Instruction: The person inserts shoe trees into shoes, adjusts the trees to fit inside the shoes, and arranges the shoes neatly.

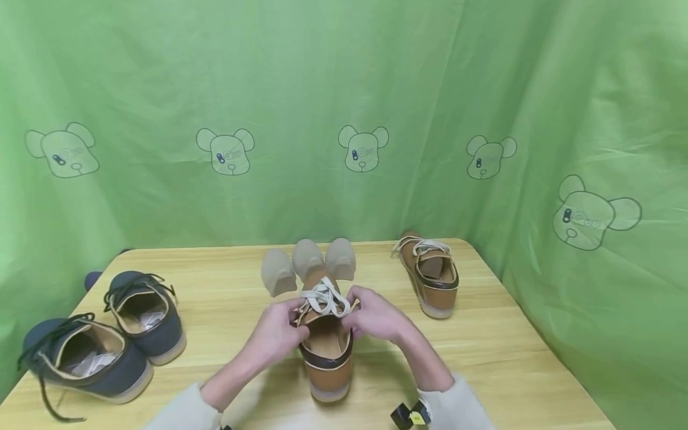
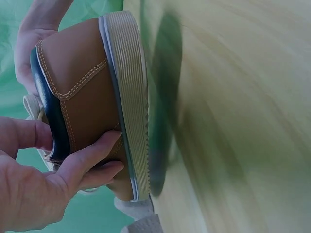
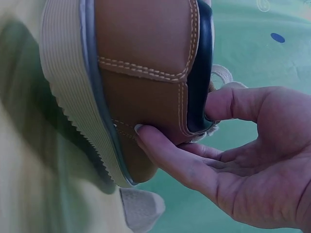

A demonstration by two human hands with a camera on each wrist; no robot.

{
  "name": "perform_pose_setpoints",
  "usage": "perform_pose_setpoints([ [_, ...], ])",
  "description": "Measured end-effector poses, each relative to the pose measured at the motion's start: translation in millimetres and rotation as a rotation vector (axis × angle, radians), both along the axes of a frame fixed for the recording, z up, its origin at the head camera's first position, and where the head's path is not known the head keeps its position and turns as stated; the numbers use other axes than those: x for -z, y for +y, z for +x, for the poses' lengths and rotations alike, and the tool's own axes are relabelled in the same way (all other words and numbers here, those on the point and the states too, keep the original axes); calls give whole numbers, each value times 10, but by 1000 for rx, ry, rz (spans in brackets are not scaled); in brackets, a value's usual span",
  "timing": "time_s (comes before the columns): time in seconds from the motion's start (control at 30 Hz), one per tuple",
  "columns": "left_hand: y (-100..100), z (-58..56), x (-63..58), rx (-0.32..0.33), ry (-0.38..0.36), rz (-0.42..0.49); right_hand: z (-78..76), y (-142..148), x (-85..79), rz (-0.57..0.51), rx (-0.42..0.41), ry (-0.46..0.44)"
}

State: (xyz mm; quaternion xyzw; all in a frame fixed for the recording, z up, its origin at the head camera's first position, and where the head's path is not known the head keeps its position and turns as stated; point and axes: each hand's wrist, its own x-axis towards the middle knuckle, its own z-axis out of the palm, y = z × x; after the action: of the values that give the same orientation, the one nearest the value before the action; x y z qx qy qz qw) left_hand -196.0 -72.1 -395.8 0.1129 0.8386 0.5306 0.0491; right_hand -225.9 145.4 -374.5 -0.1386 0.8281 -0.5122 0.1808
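A brown shoe (image 1: pixel 329 376) with a dark collar and white laces (image 1: pixel 326 297) is between both hands, its heel toward me and its toe pointing away. My left hand (image 1: pixel 278 334) pinches its left side, thumb inside the collar and fingers on the outer wall. On the other side my right hand (image 1: pixel 378 315) grips the same way, thumb inside the opening. In the left wrist view the ribbed sole (image 2: pixel 129 97) stands a little off the tabletop, with a shadow beneath. The laces are tied in a bow, and the shoe's opening shows only its insole.
Three grey-beige shoe inserts (image 1: pixel 278 272) stand behind the shoe's toe. Another brown shoe (image 1: pixel 438 292), with an insert inside, sits at the right back. Two dark blue shoes (image 1: pixel 115 382) with black laces are on the left of the wooden table (image 1: pixel 500 334). Green curtain (image 1: pixel 301 65) surrounds the table.
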Motion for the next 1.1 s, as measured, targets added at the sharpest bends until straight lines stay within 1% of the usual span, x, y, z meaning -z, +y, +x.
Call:
perform_pose_setpoints([
  [0.07, -2, -9, 36, -5, -10, 8, -12, -5, 46, -12, -2, -12],
  [0.27, -9, -48, 135, -35, -70, 56, -67, -6, 159, -29, 13, -28],
  [0.37, -6, -60, 169, -35, -68, 73, -88, 0, 187, -33, 19, -34],
  [0.5, -13, -77, 182, -21, -77, 92, -99, 20, 193, -33, 22, -34],
  [0.73, -82, -142, 157, -58, -52, 48, -96, 45, 182, -13, 15, -29],
  [0.9, -75, -199, 161, -2, -98, 125, -96, 53, 200, -6, 5, -39],
  [0.97, -70, -221, 168, 15, -99, 147, -102, 54, 202, -5, 2, -38],
  [1.1, -76, -253, 177, 40, -89, 163, -107, 61, 196, -4, -4, -38],
])
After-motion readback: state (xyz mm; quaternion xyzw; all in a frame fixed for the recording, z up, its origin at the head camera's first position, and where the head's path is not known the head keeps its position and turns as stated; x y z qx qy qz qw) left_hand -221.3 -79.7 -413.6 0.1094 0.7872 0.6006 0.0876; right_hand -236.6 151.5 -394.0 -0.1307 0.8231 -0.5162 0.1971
